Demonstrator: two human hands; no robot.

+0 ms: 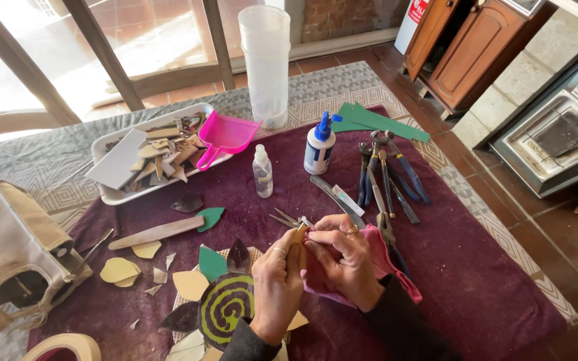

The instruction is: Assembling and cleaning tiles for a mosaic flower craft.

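Note:
My left hand (277,284) pinches a small tan tile piece (300,232) upright above the purple cloth (490,281). Close against it, my right hand (342,257) grips a bunched pink rag (382,261) and presses it to the piece. Just beyond my fingers lie small tweezers (283,218). Under my left wrist sits a mosaic flower (225,304) with a green and dark spiral centre, ringed by cream, green and dark petal pieces.
A white tray (112,196) of tile shards and a pink dustpan (225,134) stand at the back left. A glue bottle (318,144), small clear bottle (262,172), several pliers (386,177), green foam shapes (376,122) and stacked plastic tubs (265,63) lie beyond. A small house model (11,251) is on the left.

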